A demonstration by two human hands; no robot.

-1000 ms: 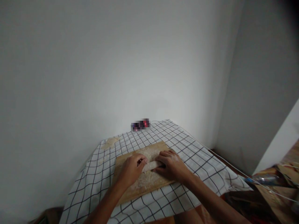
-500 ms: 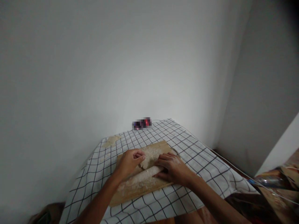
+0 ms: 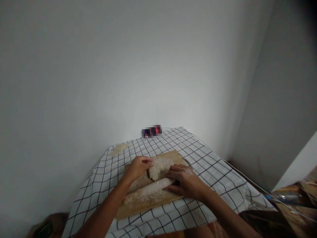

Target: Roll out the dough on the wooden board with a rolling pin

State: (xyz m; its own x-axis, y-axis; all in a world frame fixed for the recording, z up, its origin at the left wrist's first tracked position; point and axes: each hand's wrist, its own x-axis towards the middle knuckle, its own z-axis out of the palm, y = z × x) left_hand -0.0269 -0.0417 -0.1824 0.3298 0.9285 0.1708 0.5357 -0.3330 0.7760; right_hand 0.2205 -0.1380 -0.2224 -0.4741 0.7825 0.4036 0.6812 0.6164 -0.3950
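Observation:
A wooden board [image 3: 138,210] dusted with flour lies in front of me. On it is a flattened piece of dough [image 3: 158,169] with a ragged near edge. My left hand [image 3: 139,166] pinches the dough's upper left edge between thumb and fingers. Lying slantwise across the board, just in front of the dough, is a floury rolling pin [image 3: 146,191]. My right hand [image 3: 184,180] grips its right end, fingers over the top and thumb on the near side. The pin's far right tip is hidden under that hand.
A black-and-white checked cloth [image 3: 205,168] covers the table. Thin flat dough pieces [image 3: 119,149] lie at its far left. A blurred-out dark and red item [image 3: 152,131] sits near the wall. Cardboard and a plastic bottle [image 3: 288,197] are off the table's right side.
My left hand has moved slightly up and left, closing on the dough's edge and uncovering more of the dough. My right hand stays on the rolling pin.

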